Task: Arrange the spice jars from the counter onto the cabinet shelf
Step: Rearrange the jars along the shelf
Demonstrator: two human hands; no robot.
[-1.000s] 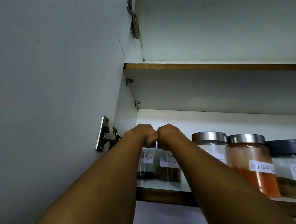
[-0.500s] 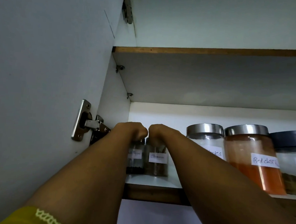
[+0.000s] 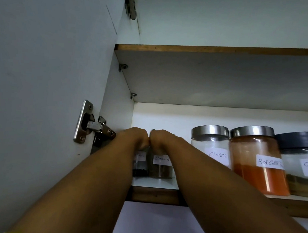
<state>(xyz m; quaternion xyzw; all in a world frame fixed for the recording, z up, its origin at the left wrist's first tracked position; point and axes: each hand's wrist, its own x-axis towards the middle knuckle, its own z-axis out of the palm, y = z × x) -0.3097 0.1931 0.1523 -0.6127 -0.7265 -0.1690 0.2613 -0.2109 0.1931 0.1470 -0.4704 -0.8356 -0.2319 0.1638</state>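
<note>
Two small glass jars stand at the left end of the cabinet shelf point(image 3: 156, 184): a black pepper jar point(image 3: 141, 165) and a cinnamon jar point(image 3: 162, 166). My left hand point(image 3: 134, 137) grips the top of the pepper jar. My right hand point(image 3: 160, 139) grips the top of the cinnamon jar. The knuckles of both hands touch, and the jar lids are hidden under them. Further right stand a steel-lidded cloves jar point(image 3: 211, 146), a red chilli powder jar point(image 3: 256, 162) and a dark-lidded jar point(image 3: 301, 166) with a cut-off label.
The open cabinet door point(image 3: 43, 91) fills the left, with a metal hinge point(image 3: 91, 125) close to my left hand. An upper shelf point(image 3: 216, 49) lies overhead. Between the cinnamon jar and the cloves jar my right forearm crosses the shelf.
Both hands stay on the two small jars' tops. The view has shifted, so the shelf and jars sit slightly lower and further left, and the cloves label now shows.
</note>
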